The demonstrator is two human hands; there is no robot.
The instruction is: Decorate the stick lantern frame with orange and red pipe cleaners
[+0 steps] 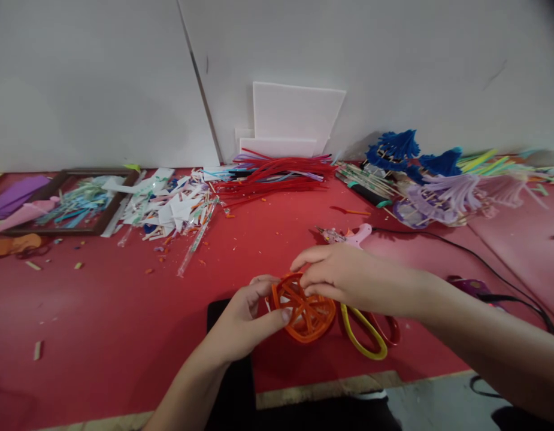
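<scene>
Head view: your left hand is pinching the rim of an orange spoked frame over the red table, your half-curled right hand is touching its top, and its spokes are already meeting centrally, any remaining work being unclear.

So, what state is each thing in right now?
Orange spoked piece, held
Left hand, grip closed on that piece
Right hand, fingers touching it, thumb hidden
Scissors, lying down, blades hidden
Pink glue gun, lying down, power unclear
Large white board, leaning against wall
Brown frame, flat, scraps inside
Red strips, loosely piled
</scene>
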